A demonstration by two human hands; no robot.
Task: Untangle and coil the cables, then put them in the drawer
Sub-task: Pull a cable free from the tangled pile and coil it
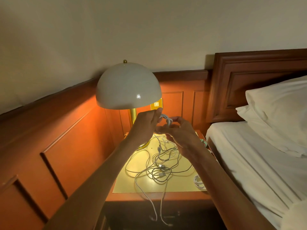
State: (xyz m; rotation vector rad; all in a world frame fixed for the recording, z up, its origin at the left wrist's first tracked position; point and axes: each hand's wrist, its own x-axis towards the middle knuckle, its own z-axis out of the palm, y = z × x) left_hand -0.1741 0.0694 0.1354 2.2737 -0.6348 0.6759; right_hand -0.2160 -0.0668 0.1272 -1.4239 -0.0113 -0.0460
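A small bundle of white cable (166, 119) is held up between both hands above the nightstand. My left hand (146, 125) grips its left side, thumb up. My right hand (180, 131) has curled fingers pinching the loops from the right. Below them a tangle of white and grey cables (159, 165) with USB plugs lies on the nightstand top (126, 185). Two white ends (157, 211) hang over the front edge. A coiled white cable (198, 180) lies at the right front corner. The drawer is lost in the dark below the top.
A white dome lamp (128, 86) on a brass stem stands at the back left of the nightstand. A bed with white sheet (249, 155) and pillows (279, 113) lies on the right. Wood panelling (66, 138) runs along the left and back, with a wall switch (156, 104).
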